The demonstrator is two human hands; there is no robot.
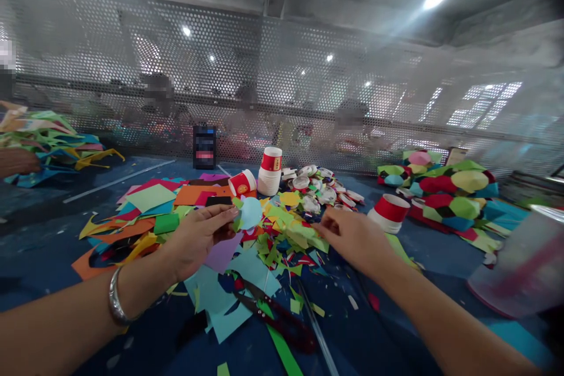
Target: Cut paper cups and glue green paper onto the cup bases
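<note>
My left hand point(200, 238), with a silver bangle on the wrist, pinches a light-blue paper disc point(251, 213) by its left edge. A bit of green paper shows beside the fingertips. My right hand point(350, 235) is closed at the right side of a heap of yellow-green paper scraps point(286, 226); whether a scrap is between its fingers I cannot make out. Below the hands lie dark-handled scissors point(282, 320), partly over a green paper strip point(279, 341). Cut light-blue sheets point(229, 320) are spread under and beside the blades.
Coloured paper sheets point(152, 197) lie at left. Red-and-white paper cups point(269, 179) are stacked behind the scraps, another cup point(390, 212) at right. Round pieces point(326, 195) are piled behind. Paper-covered shapes point(458, 188) and a translucent container point(520, 264) stand right. Another person's hand point(17, 163) is far left.
</note>
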